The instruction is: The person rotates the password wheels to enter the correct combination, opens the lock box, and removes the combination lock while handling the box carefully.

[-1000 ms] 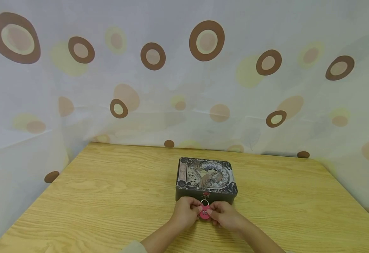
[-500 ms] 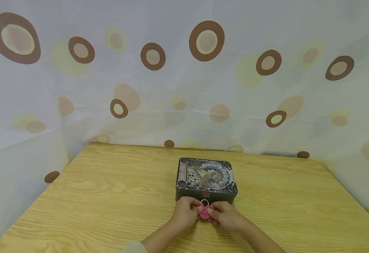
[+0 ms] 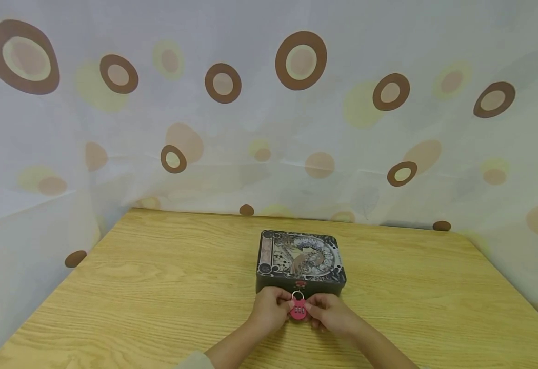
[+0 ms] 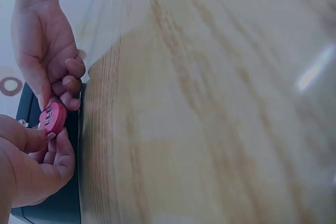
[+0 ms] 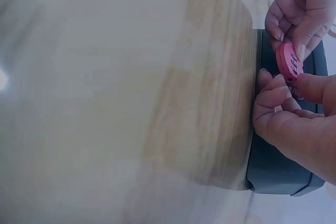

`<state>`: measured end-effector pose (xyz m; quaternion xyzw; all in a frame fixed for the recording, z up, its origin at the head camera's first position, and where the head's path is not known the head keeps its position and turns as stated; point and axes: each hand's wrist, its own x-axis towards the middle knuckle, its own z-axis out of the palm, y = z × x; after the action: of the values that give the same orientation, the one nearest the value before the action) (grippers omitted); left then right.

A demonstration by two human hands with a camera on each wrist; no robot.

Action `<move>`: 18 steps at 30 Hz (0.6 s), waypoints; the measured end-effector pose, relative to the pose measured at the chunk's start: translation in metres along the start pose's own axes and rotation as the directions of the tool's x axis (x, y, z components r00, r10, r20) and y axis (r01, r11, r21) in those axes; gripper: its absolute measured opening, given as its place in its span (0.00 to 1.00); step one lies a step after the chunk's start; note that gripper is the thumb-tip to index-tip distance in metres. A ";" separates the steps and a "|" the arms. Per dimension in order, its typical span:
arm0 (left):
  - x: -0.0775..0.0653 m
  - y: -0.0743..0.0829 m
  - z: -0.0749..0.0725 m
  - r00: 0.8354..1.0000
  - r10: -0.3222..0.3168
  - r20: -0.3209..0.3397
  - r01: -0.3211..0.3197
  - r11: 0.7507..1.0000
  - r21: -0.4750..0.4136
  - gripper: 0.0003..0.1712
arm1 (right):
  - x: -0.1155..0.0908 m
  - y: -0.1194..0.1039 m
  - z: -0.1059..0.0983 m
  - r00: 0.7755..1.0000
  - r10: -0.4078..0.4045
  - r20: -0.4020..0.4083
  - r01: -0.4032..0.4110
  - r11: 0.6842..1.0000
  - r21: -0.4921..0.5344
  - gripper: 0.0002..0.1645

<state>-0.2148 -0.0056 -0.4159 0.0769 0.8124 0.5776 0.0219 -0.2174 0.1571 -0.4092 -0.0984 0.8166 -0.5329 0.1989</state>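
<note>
A pink combination padlock (image 3: 298,310) with three number wheels hangs at the front of a dark tin box (image 3: 264,283). Its silver shackle (image 3: 298,294) loops up to the small red clasp (image 3: 300,283). My left hand (image 3: 269,310) pinches the padlock's left side between thumb and fingers. From the other side, my right hand (image 3: 334,314) holds its right edge, thumb beside the wheels. In the left wrist view the padlock (image 4: 53,119) shows its wheel face between both hands. The right wrist view has the right thumb (image 5: 314,87) at the padlock's edge, other fingers curled below.
The box's lid (image 3: 302,256) carries an ornate printed picture and is down. Around it spreads a wooden tabletop (image 3: 167,287). Behind and at the sides hangs a pale cloth (image 3: 250,128) with brown and yellow circles.
My right thumb has shifted slightly right on the padlock, so all three wheels now show in the head view. The left hand and the box stay in place.
</note>
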 end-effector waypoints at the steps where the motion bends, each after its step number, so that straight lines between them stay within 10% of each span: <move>1: 0.000 0.000 0.000 1.000 -0.004 0.001 0.004 1.000 -0.001 0.04 | 0.000 0.000 0.000 1.000 0.001 0.001 -0.001 1.000 -0.002 0.13; 18: -0.001 0.000 0.000 1.000 0.012 0.002 -0.012 1.000 -0.004 0.04 | 0.002 0.000 0.004 1.000 -0.019 0.004 0.019 1.000 -0.008 0.09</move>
<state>-0.2139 -0.0056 -0.4166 0.0823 0.8107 0.5793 0.0194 -0.2178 0.1529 -0.4113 -0.1082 0.8173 -0.5312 0.1950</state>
